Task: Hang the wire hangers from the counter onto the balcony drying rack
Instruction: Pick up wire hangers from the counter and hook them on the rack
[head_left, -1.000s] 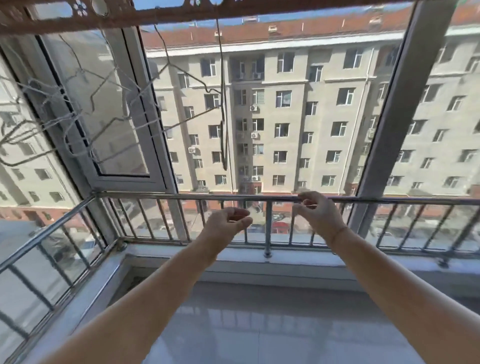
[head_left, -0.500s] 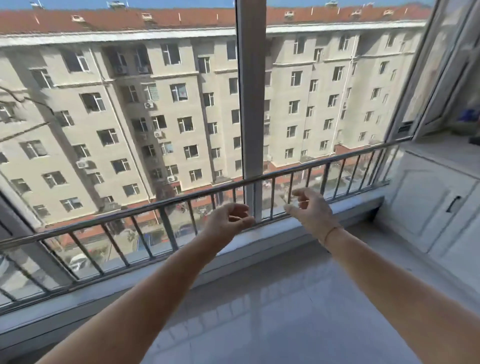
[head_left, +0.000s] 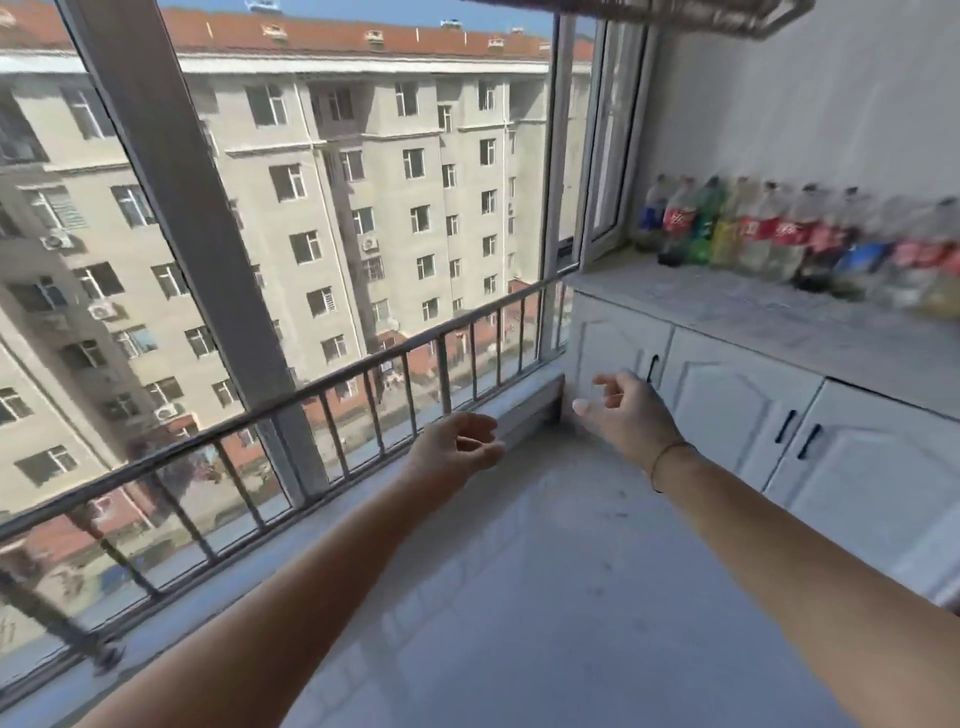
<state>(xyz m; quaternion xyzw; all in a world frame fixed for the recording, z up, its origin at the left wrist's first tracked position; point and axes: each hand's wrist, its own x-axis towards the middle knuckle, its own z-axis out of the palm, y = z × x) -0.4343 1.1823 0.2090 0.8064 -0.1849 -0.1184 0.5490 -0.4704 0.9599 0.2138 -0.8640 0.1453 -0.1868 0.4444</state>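
Both my arms reach forward over the balcony floor. My left hand (head_left: 457, 449) hangs in the air with loosely curled fingers and holds nothing. My right hand (head_left: 621, 410) is a little further right and higher, fingers relaxed and empty, in front of the cabinet doors. The pale counter (head_left: 727, 306) runs along the right wall. No wire hangers show on the visible part of it. A blurred end of the drying rack (head_left: 727, 15) crosses the top right corner.
Several plastic drink bottles (head_left: 779, 239) stand in a row at the back of the counter. White cabinet doors (head_left: 727, 395) with black handles sit below it. A metal railing (head_left: 311, 389) and big windows bound the left side. Grey floor tiles (head_left: 519, 597) lie underneath.
The view has swung right, from the open window and hung wire hangers to the counter with bottles. Both hands stayed empty and kept their loose pose.
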